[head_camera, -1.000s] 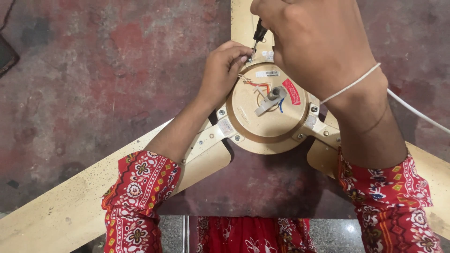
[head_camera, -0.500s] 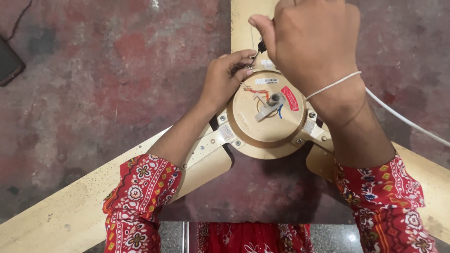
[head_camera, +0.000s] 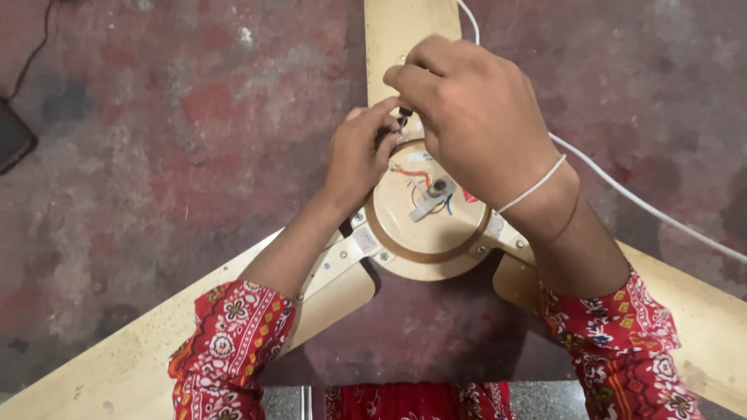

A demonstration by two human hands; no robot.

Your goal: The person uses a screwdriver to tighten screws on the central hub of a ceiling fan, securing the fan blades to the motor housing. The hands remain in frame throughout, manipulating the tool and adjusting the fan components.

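Ceiling fan (head_camera: 424,233) lying flat on mottled red floor (head_camera: 156,155), cream motor hub at centre w/ three cream blades going out toward 12, 4 and 8 o'clock. Hub top showing red/blue wires (head_camera: 416,177) and a small grey metal clamp (head_camera: 429,198) near its middle.

Left hand (head_camera: 359,155) coming in from 7 o'clock, sitting on hub rim at approx 11 o'clock, fingers curled together and pinching a small dark part (head_camera: 387,136); can't tell what the part is.

Right hand (head_camera: 475,124) reaching in from 4 o'clock, hovering over hub's 12 o'clock edge, fingertips closed on a small dark tool tip (head_camera: 404,117) just beside left fingertips; most of tool hidden by the hand. Thin white band round right wrist.

White cable (head_camera: 646,206) running from 12 o'clock blade out toward 4 o'clock, passing behind right wrist.

Both forearms wearing red patterned sleeves. Dark object (head_camera: 12,140) partly in frame at 9 o'clock edge, thin black cord above it
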